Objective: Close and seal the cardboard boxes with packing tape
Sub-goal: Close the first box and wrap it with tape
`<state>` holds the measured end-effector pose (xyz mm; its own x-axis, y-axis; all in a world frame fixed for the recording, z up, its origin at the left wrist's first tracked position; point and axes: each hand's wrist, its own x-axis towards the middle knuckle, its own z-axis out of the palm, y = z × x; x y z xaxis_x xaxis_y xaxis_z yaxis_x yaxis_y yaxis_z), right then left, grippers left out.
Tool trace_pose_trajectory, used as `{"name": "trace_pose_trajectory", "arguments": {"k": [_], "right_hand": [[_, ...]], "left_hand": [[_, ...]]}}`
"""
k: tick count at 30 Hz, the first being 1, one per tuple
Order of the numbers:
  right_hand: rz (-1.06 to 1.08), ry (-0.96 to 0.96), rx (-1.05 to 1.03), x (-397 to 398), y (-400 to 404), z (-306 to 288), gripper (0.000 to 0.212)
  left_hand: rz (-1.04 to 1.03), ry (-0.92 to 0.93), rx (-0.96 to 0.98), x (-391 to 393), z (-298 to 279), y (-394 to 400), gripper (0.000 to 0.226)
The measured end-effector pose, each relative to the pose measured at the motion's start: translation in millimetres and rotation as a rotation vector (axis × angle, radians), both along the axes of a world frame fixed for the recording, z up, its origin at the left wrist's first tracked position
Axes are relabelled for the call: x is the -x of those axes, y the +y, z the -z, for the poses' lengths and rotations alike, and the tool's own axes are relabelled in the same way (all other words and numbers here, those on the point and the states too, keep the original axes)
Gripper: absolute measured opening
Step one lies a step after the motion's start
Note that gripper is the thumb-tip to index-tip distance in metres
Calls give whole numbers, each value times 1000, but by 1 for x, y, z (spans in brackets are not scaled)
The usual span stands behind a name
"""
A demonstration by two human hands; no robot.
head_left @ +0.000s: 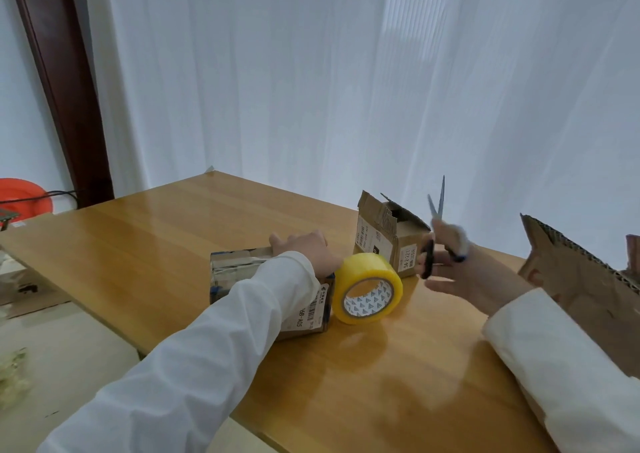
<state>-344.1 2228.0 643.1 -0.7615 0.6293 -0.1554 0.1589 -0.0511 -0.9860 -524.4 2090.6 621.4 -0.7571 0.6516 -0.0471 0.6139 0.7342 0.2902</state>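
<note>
A small closed cardboard box (239,272) with tape across its top lies on the wooden table (156,244). My left hand (304,250) rests on top of it, fingers curved over its far edge. A yellow roll of packing tape (367,288) stands on its edge just right of that box. Behind the roll sits a second small box (384,241) with its flaps open. My right hand (460,269) grips a pair of scissors (437,217) by the black handles, blades apart and pointing up, blurred by motion.
A large piece of corrugated cardboard (571,279) rises at the right edge, behind my right sleeve. White curtains hang behind the table. An orange object (24,198) and a dark wooden frame (62,88) are at the far left. Flat cardboard lies on the floor at left.
</note>
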Motion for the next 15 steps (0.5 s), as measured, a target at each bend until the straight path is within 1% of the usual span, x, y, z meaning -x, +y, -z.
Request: {"name": "trace_pose_trajectory", "arguments": {"k": [1, 2, 3, 4, 5, 6, 7, 8, 9, 10, 11, 12, 13, 14, 15], "right_hand": [[114, -163, -222, 2, 13, 10, 64], [176, -372, -468, 3, 24, 23, 60], [181, -572, -656, 2, 33, 38, 60], [145, -745, -744, 1, 39, 53, 60], [94, -881, -773, -1, 42, 65, 60], [52, -981, -800, -1, 43, 72, 57], [24, -1034, -851, 0, 42, 75, 52], [20, -1027, -910, 2, 41, 75, 47], [42, -936, -968, 5, 39, 73, 44], [65, -765, -990, 10, 36, 70, 43], [69, -538, -973, 15, 31, 66, 42], [28, -324, -901, 21, 23, 60, 45], [-52, -163, -804, 27, 13, 52, 51], [-140, -73, -714, 33, 5, 45, 60], [-214, -53, -680, 38, -2, 41, 69]], "left_hand": [[-9, -12, 12, -1, -2, 1, 46], [-14, -17, 20, -3, -3, 3, 46], [-17, -13, 24, -4, -3, 4, 46], [-20, -1, 23, -5, -3, 5, 45], [-24, 15, 19, -5, -2, 6, 45], [-26, 30, 14, -5, -1, 7, 46], [-25, 40, 9, -4, 0, 7, 46], [-23, 44, 2, -4, 1, 7, 47], [-20, 44, -5, -3, 1, 7, 47], [-17, 41, -12, -4, 1, 7, 46], [-13, 40, -19, -4, 0, 6, 45], [-12, 39, -22, -4, 0, 6, 44], [-12, 38, -24, -4, 0, 5, 42], [-15, 36, -24, -4, 0, 4, 40], [-19, 36, -30, -4, 1, 4, 37]]}}
